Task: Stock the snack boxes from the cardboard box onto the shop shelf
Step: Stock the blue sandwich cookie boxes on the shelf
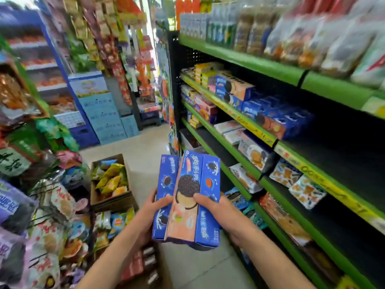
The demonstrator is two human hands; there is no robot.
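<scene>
Left hand (153, 207) curls round the plain blue cardboard biscuit box (165, 195); right hand (216, 211) grips the blue-and-peach cookie box (193, 197) touching it. Both stand long axis upright, and the green-edged shelf (268, 138) lies to their right, nearer the right hand.

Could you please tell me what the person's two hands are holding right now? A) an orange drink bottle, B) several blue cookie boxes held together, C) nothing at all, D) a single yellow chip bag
B: the left hand and right hand together grip a bunch of blue cookie boxes in front of the green shelf.
</scene>
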